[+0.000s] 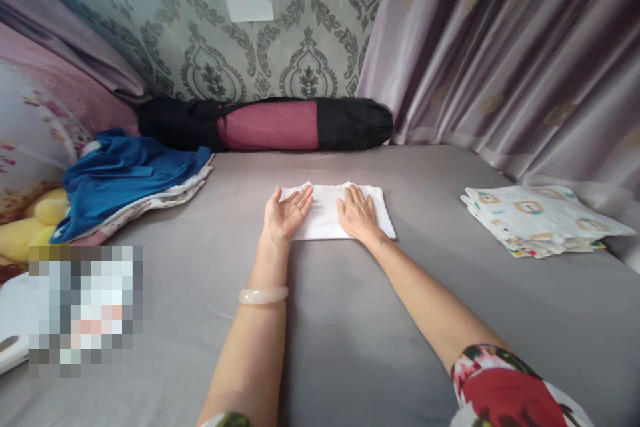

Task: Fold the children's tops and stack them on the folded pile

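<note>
A white folded cloth (327, 213) lies flat on the grey sheet, its long side running left to right. My left hand (287, 211) is turned palm up at the cloth's left end, fingers stretched out and holding nothing. Palm down on the right half of the cloth rests my right hand (358, 212), its fingers extended and pointing away from me. A pale bangle (263, 295) circles my left wrist.
On the right sits a stack of folded printed cloths (540, 213). Blue clothing (130, 170) is piled at the left over lighter fabric, near a yellow plush (40, 223). A long black and maroon bag (270, 125) lies along the wall. A pixelated patch hides something at lower left.
</note>
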`<control>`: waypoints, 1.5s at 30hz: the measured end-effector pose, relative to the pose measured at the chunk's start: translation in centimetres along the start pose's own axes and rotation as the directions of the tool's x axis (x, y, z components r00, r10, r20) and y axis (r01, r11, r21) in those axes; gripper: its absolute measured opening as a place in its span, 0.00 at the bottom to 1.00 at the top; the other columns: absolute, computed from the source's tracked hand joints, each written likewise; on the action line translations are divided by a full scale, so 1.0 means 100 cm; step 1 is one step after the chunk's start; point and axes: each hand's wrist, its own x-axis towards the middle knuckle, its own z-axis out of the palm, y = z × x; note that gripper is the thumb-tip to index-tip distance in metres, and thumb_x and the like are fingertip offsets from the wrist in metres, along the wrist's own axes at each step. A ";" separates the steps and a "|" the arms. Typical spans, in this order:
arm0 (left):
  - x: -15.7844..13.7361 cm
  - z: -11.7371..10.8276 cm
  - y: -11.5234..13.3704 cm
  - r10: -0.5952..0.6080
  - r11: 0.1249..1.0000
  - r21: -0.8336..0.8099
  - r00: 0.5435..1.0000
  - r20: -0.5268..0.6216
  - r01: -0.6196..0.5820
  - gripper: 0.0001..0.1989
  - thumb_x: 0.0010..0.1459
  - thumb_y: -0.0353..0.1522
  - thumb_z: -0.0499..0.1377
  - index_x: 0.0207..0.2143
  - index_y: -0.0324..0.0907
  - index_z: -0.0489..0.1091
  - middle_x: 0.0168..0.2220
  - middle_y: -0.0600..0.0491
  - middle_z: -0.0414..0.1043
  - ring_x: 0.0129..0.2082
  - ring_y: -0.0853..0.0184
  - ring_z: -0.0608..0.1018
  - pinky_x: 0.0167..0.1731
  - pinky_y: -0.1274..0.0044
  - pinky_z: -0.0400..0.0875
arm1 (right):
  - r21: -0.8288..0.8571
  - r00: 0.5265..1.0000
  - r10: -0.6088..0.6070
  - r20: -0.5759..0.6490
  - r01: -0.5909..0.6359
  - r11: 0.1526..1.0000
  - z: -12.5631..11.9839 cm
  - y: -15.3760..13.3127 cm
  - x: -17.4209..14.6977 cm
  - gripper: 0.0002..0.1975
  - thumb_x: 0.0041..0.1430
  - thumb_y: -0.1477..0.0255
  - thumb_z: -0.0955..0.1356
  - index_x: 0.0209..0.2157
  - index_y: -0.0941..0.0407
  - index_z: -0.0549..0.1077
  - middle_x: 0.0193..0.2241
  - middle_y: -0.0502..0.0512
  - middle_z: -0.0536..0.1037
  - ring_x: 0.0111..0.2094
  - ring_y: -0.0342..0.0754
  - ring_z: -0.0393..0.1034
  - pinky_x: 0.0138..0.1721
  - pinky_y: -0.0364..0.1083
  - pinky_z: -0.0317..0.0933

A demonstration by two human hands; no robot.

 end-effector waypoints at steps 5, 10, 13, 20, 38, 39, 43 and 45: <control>-0.003 0.002 0.000 0.001 1.000 0.016 1.000 -0.025 0.000 0.26 0.67 0.41 0.45 0.61 0.33 0.52 0.46 0.36 0.75 0.45 0.58 0.80 0.37 0.70 0.79 | 0.016 1.000 0.000 0.002 0.000 1.000 0.000 0.000 0.001 0.30 0.69 0.65 0.51 0.66 0.67 0.54 0.68 0.64 0.51 0.68 0.54 0.42 0.66 0.59 0.37; -0.002 0.002 0.002 -0.008 1.000 0.017 0.999 -0.034 0.008 0.26 0.68 0.41 0.44 0.61 0.32 0.52 0.44 0.36 0.75 0.43 0.59 0.81 0.37 0.71 0.78 | 0.015 1.000 -0.019 -0.008 0.019 1.000 -0.007 -0.001 -0.007 0.29 0.69 0.65 0.52 0.66 0.67 0.55 0.68 0.65 0.51 0.68 0.56 0.42 0.66 0.59 0.36; -0.002 0.001 0.002 -0.004 1.000 0.013 1.000 -0.028 0.004 0.27 0.68 0.41 0.44 0.61 0.31 0.52 0.43 0.36 0.76 0.41 0.59 0.81 0.37 0.71 0.78 | 0.009 0.997 -0.078 -0.022 0.079 0.997 -0.010 -0.006 -0.018 0.30 0.69 0.64 0.53 0.66 0.67 0.54 0.68 0.66 0.49 0.69 0.56 0.39 0.66 0.59 0.33; -0.003 0.000 0.001 0.003 1.000 0.019 1.000 -0.027 -0.002 0.24 0.68 0.39 0.45 0.59 0.31 0.55 0.42 0.37 0.76 0.41 0.59 0.81 0.37 0.71 0.78 | 0.002 0.986 -0.166 0.026 0.166 0.986 -0.005 -0.013 -0.036 0.31 0.68 0.61 0.55 0.66 0.65 0.55 0.68 0.65 0.51 0.69 0.57 0.40 0.66 0.59 0.32; -0.002 0.002 0.001 -0.004 1.000 0.030 0.999 -0.048 0.006 0.25 0.68 0.38 0.47 0.61 0.30 0.54 0.40 0.39 0.77 0.39 0.61 0.82 0.37 0.73 0.77 | -0.076 0.998 0.015 0.059 -0.011 0.997 -0.017 0.023 -0.025 0.32 0.69 0.62 0.50 0.67 0.68 0.51 0.68 0.65 0.50 0.69 0.55 0.41 0.67 0.58 0.35; -0.002 0.001 0.001 -0.005 1.000 0.027 0.999 -0.049 0.006 0.25 0.68 0.38 0.47 0.61 0.30 0.54 0.40 0.39 0.77 0.39 0.61 0.82 0.37 0.73 0.77 | -0.077 0.998 0.019 0.063 -0.014 0.997 -0.016 0.025 -0.025 0.32 0.69 0.62 0.50 0.67 0.68 0.51 0.68 0.64 0.50 0.69 0.54 0.41 0.67 0.57 0.35; -0.001 0.001 0.002 -0.003 1.000 0.020 0.999 -0.053 0.004 0.24 0.68 0.37 0.47 0.61 0.31 0.54 0.40 0.39 0.77 0.38 0.61 0.82 0.37 0.72 0.78 | -0.080 0.996 0.027 0.080 -0.021 0.997 -0.013 0.024 -0.024 0.32 0.69 0.62 0.49 0.67 0.67 0.51 0.68 0.64 0.49 0.69 0.54 0.41 0.67 0.57 0.34; -0.001 0.001 0.002 -0.002 1.000 0.020 0.998 -0.056 0.003 0.24 0.68 0.37 0.47 0.60 0.31 0.55 0.39 0.39 0.77 0.38 0.61 0.82 0.36 0.72 0.78 | -0.081 0.995 0.030 0.093 -0.022 0.996 -0.015 0.023 -0.024 0.32 0.69 0.62 0.49 0.67 0.67 0.50 0.68 0.64 0.49 0.69 0.54 0.40 0.67 0.57 0.34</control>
